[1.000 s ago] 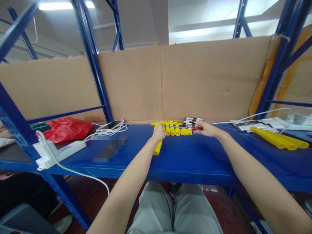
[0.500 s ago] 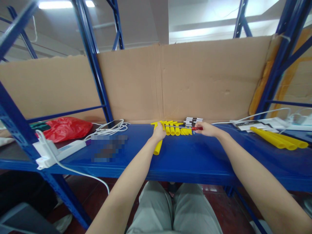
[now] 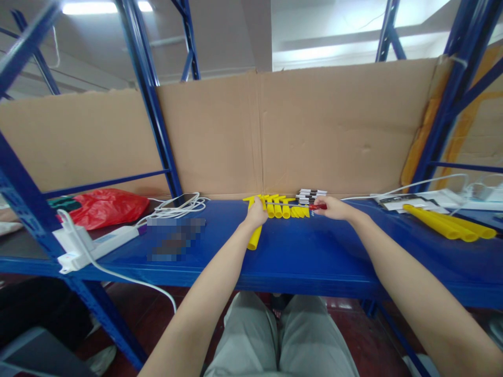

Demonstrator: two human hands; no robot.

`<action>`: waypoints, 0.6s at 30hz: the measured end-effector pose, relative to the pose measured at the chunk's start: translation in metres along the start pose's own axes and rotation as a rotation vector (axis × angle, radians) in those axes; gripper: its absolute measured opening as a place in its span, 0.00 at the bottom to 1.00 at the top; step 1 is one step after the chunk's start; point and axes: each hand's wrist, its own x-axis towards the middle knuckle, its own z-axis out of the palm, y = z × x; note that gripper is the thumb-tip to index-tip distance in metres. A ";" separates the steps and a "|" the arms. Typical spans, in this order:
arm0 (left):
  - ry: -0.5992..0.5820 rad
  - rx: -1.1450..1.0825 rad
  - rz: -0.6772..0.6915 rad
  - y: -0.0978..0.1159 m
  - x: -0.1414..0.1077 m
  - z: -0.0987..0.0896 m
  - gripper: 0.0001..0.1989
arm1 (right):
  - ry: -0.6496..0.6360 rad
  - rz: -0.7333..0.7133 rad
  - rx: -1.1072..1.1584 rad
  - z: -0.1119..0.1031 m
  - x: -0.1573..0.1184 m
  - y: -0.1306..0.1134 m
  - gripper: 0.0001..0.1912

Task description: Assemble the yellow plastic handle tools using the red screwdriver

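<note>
My left hand [image 3: 257,211] is closed around a yellow tube with a T-shaped top [image 3: 255,239], held on the blue shelf board. In my right hand [image 3: 332,208] is a screwdriver [image 3: 317,207] with a red handle, its thin shaft pointing left. The shaft reaches across toward the top of the yellow tube; where its tip meets the tube is hidden by my left hand. Several similar yellow tubes [image 3: 278,210] lie in a row just right of my left hand. Smaller yellow pieces [image 3: 299,212] lie between them and the screwdriver handle.
White-and-black striped pieces [image 3: 310,195] are stacked behind my right hand. At the right lie more yellow tubes [image 3: 451,225]. A power strip [image 3: 102,246], coiled white cable [image 3: 176,207] and red bag [image 3: 112,207] are at the left. A cardboard sheet [image 3: 334,125] stands along the back.
</note>
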 end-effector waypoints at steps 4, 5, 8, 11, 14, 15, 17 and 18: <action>0.011 -0.024 -0.004 0.000 0.000 0.000 0.24 | -0.004 0.005 -0.007 0.000 0.000 0.001 0.03; 0.013 -0.028 -0.008 0.000 0.000 0.001 0.24 | -0.006 0.005 -0.003 -0.001 0.000 0.001 0.03; 0.014 -0.026 -0.029 0.000 0.001 0.001 0.24 | -0.004 0.005 0.004 -0.001 0.000 0.001 0.02; 0.017 -0.021 -0.035 -0.001 0.001 0.001 0.25 | -0.002 0.010 0.001 -0.001 0.000 0.001 0.03; 0.021 -0.019 -0.030 -0.002 0.002 0.001 0.25 | -0.006 0.003 -0.006 -0.001 0.000 0.002 0.03; 0.022 -0.019 -0.027 -0.002 0.002 0.001 0.25 | -0.006 -0.003 -0.008 -0.001 0.000 0.003 0.03; 0.024 -0.020 -0.020 -0.002 0.002 0.002 0.24 | -0.007 -0.014 -0.009 0.000 0.001 0.003 0.03; 0.027 -0.023 -0.013 -0.003 0.002 0.002 0.24 | -0.009 -0.018 -0.006 0.000 0.001 0.004 0.03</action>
